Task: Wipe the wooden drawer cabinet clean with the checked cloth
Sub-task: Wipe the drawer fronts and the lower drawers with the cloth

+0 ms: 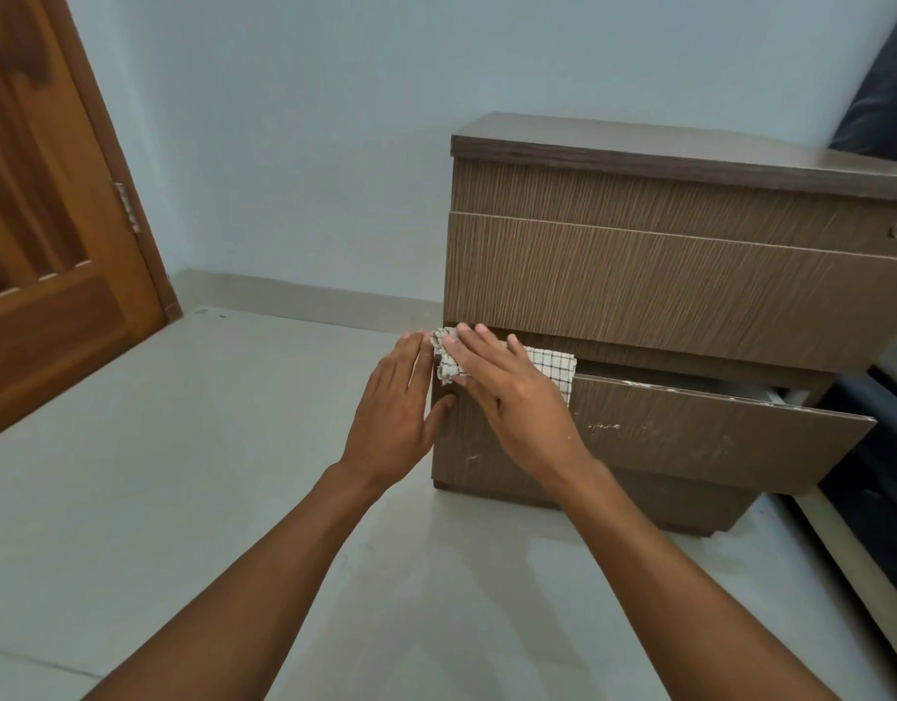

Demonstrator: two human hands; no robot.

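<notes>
two bare forearms reach forward over the pale floor (183, 498) toward the wooden cabinet (638, 270), which stands against the wall with a door (47, 245) well off to its left. the right hand (507, 392) lies flat, fingers spread and nearly straight, pressing the checked cloth (552, 364) onto the top edge of the lower drawer (689, 432) at the cabinet's left front corner; it pins the cloth under the palm rather than gripping it. part of the cloth bunches out past the fingertips and part trails to the right along the drawer's rim. the left hand (395, 402) is open and holds nothing, its palm braced against the cabinet's left side, thumb on the front edge. the lower drawer hangs pulled out and slanted, its face scuffed with pale marks. to wipe well from here, it seems wise to keep the brace firm so the cabinet does not shift, spread the cloth flatter under the palm, and sweep along the rim with even pressure, minding the loose drawer.
</notes>
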